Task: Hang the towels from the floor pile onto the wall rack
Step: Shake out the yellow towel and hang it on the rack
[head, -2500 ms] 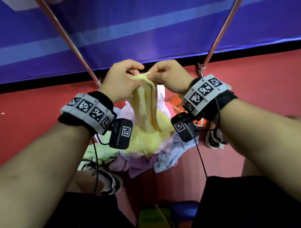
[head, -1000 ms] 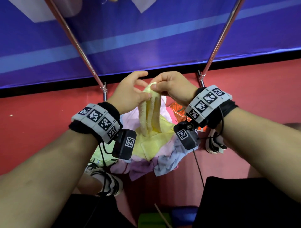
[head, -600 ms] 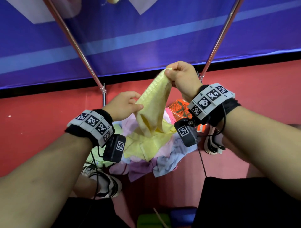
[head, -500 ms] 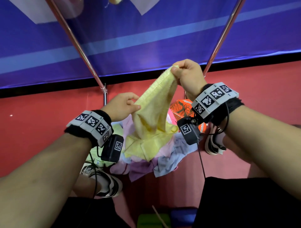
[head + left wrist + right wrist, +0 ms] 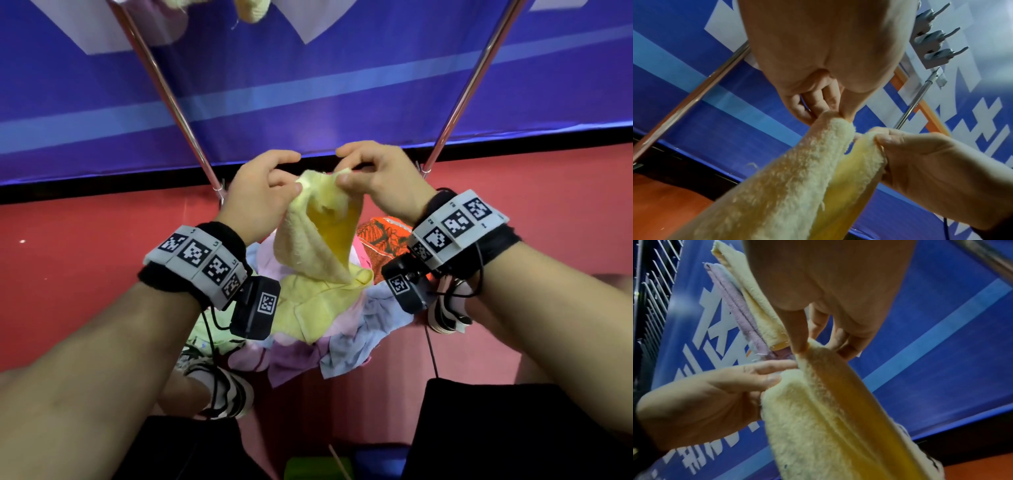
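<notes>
Behind everything, blue wall banner (image 5: 308, 102): it fills the back of the head view, and the red floor (image 5: 85, 274) runs up to its lower edge.
Slanted metal rack poles (image 5: 164, 92): two shiny rods come down from the upper corners toward the floor; I judge they carry the rack, so the person works between them to stay close to it.
Row of grey metal wall hooks (image 5: 935, 37): visible only in the left wrist view, high on the wall, with nothing on them.
Towels already hung, one pale yellow and one lilac (image 5: 748, 308): they hang folded against the banner, above the hands.
Floor pile of mixed pastel towels (image 5: 342, 329): lilac, light blue, green and pink cloths lie between the person's feet; it looks like several are left.
Pale yellow terry towel (image 5: 318, 240): lifted above the pile and held by its top edge, while its lower part touches the pile.
Left hand (image 5: 260, 192): it pinches the top edge with thumb and fingers.
Right hand (image 5: 380, 181): it pinches the same edge just beside the left hand, probably to find the corners and spread the towel before hanging.
</notes>
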Tool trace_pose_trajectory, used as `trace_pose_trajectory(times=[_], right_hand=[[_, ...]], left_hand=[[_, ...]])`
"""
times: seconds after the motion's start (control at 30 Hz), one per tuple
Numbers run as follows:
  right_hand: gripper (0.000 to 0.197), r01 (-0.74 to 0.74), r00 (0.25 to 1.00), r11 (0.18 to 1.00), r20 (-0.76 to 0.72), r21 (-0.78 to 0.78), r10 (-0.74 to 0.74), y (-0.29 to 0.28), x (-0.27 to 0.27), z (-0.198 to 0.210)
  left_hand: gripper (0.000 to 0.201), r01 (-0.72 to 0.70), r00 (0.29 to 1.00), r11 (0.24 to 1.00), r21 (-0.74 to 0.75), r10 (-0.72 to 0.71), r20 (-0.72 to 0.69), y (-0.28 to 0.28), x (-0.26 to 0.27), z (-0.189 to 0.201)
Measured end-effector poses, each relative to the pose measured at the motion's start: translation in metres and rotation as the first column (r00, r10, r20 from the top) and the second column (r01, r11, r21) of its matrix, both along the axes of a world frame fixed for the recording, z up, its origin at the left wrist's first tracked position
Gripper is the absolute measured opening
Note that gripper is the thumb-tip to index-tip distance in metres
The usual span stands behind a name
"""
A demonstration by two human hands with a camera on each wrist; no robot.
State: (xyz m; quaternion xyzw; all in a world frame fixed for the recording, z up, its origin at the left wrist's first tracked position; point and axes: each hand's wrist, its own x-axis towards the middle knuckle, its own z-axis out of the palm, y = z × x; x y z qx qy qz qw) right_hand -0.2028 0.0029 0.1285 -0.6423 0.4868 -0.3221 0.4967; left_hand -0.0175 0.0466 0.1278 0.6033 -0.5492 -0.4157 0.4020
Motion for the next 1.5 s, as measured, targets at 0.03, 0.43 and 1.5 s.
trace_pose_trajectory(times=[0.03,0.43,1.5], right_hand=[[0.020,-0.066,0.997,0.998,-0.033,-0.008,0.066,0.003,0.004,0.000],[0.030,-0.068,0.993,0.996,-0.101,-0.052,0.063,-0.002,0.020,-0.002],[0.026,-0.185,0.982,0.981,-0.038,0.055,0.187,-0.011,0.020,0.000]], left_hand=[[0.038,0.018,1.000,1.000,0.009,-0.018,0.001,0.001,-0.002,0.002],[0.043,0.106,0.992,0.989,0.104,-0.112,0.050,-0.003,0.005,-0.004],[0.023,0.090,0.996,0.992,0.093,-0.088,-0.024,-0.009,0.005,0.004]])
